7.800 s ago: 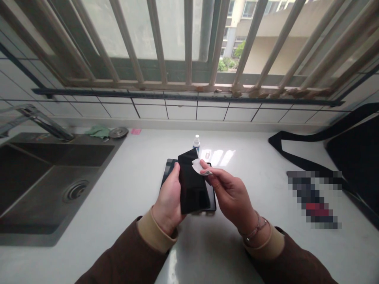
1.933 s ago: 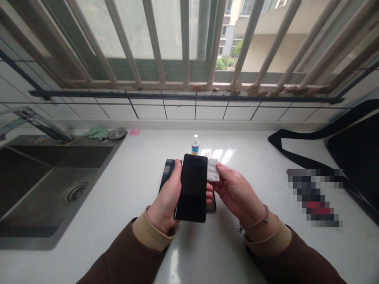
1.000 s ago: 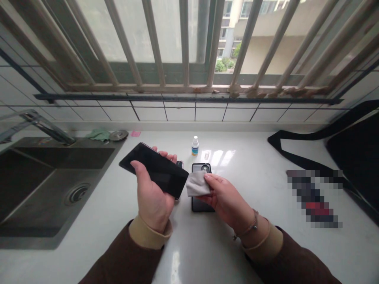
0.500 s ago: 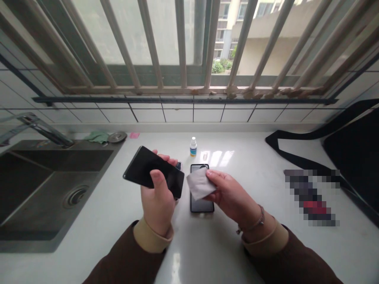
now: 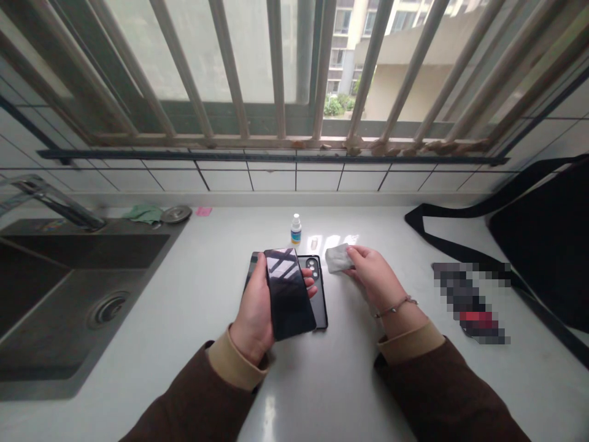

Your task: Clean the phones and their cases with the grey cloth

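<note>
My left hand (image 5: 257,307) is wrapped round a black phone (image 5: 289,301), its glossy face up and reflecting the window bars. Between thumb and fingers, my right hand (image 5: 370,270) pinches a pale grey folded cloth (image 5: 337,258), apart from the phone. Beneath the held phone, a black-rimmed phone case (image 5: 323,307) with camera cutouts lies on the counter, partly covered. Another dark flat object (image 5: 251,265) shows behind my left thumb, mostly hidden. A small white-capped bottle (image 5: 296,230) with a blue label stands beyond the phone.
At the left is a sink (image 5: 83,331) with a faucet (image 5: 55,196), a green cloth (image 5: 145,213) and a metal strainer lid (image 5: 176,213). A pink scrap (image 5: 204,211) lies near the wall. A black bag (image 5: 547,239) with a strap and a pixelated item (image 5: 469,301) are at the right.
My left hand has turned the phone more upright and moved it right, over the case. My right hand has moved the cloth up and right, uncovering the case's camera cutouts. The view has shifted slightly.
</note>
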{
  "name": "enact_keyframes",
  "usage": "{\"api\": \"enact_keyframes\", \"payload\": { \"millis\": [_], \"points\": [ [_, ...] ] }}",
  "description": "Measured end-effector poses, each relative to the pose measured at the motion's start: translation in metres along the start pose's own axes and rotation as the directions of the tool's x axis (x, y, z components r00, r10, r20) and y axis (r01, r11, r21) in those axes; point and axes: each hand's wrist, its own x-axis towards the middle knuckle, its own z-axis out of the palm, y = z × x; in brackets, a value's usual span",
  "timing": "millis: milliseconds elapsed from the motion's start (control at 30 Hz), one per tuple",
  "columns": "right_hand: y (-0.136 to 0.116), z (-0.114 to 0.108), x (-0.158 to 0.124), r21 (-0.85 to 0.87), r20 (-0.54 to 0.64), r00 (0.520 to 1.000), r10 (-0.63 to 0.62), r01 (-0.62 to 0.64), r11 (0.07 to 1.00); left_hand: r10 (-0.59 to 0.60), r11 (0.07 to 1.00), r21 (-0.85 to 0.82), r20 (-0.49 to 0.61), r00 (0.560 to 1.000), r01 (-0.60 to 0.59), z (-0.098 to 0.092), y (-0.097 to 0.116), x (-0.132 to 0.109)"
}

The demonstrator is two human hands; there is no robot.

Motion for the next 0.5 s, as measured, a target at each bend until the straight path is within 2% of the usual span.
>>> {"api": "enact_keyframes", "payload": {
  "millis": [133, 200, 267, 333, 367, 433, 467, 500],
  "points": [
    [-0.01, -0.014, -0.005, -0.24, -0.126, 0.989, -0.077, 0.045, 0.97, -0.028, 0.999, 0.021, 0.058, 0.998, 0.027, -0.002, -0.002, 0.001],
    [-0.018, -0.017, -0.012, -0.428, -0.171, 0.966, -0.196, 0.106, 0.898, -0.034, 0.999, 0.018, 0.072, 0.997, 0.033, -0.003, -0.003, 0.002],
    [-0.024, -0.012, -0.021, -0.52, -0.129, 0.936, -0.328, 0.217, 0.826, -0.025, 1.0, 0.003, 0.069, 0.997, 0.025, -0.003, -0.004, 0.003],
    [-0.028, -0.002, -0.031, -0.393, -0.034, 0.929, -0.369, 0.327, 0.859, 0.029, 0.999, -0.024, 0.057, 0.998, -0.027, -0.004, -0.005, 0.003],
    [-0.028, 0.004, -0.036, -0.27, 0.033, 0.942, -0.335, 0.331, 0.904, 0.067, 0.997, -0.044, 0.055, 0.996, -0.064, -0.004, -0.005, 0.003],
    [-0.027, 0.018, -0.046, -0.006, 0.243, 0.951, -0.192, 0.2, 0.98, 0.104, 0.992, -0.086, 0.093, 0.99, -0.096, -0.005, -0.004, 0.002],
    [-0.026, 0.025, -0.051, 0.098, 0.359, 0.926, -0.115, 0.085, 0.992, 0.089, 0.992, -0.101, 0.13, 0.988, -0.076, -0.005, -0.003, 0.001],
    [-0.025, 0.031, -0.056, 0.167, 0.472, 0.88, -0.053, -0.031, 0.985, 0.057, 0.994, -0.107, 0.17, 0.984, -0.039, -0.005, -0.004, 0.0]
  ]
}}
